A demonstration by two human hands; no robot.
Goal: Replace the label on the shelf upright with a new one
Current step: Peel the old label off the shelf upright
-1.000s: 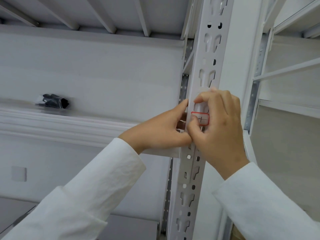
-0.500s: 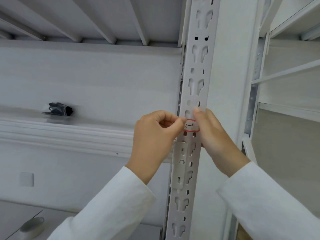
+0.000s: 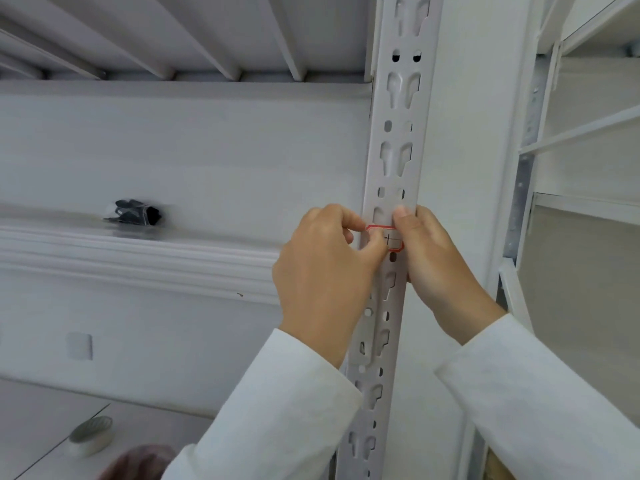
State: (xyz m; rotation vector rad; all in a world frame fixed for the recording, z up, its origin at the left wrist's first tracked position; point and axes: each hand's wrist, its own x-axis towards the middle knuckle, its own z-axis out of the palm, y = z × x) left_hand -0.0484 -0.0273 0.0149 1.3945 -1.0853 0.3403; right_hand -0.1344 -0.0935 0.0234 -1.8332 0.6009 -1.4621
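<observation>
Head view, looking up along white metal shelving: a perforated shelf upright [image 3: 394,161] is seen running from top to bottom just right of centre; a small white label [image 3: 390,238] with a red border and a dark handwritten mark is seen against its face, partly covered by fingers. The left hand [image 3: 322,268] is raised from a white sleeve, its fingers curled, and the label's left end appears to be pinched or pressed by thumb and forefinger; the grip is drawn together on the label. The right hand [image 3: 436,258] is laid along the upright's right edge, with the thumb pressed on the face at the label's right end and the other fingers hidden behind the post; whether they are curled round it cannot be told. Whether this is the old label or the new one cannot be told.

To the left, a dark bundle in clear wrapping [image 3: 135,213] is seen on a shelf ledge [image 3: 138,251]; at lower left a roll of tape [image 3: 91,434] is seen lying on a grey counter [image 3: 31,427].

What could go wrong, as a judgement: the label could be set crooked or creased if one end is pressed before the other is aligned; it could bridge a slot in the upright and be left poorly stuck there; if it is being peeled, it could be torn by a hurried pull, and residue left behind.
</observation>
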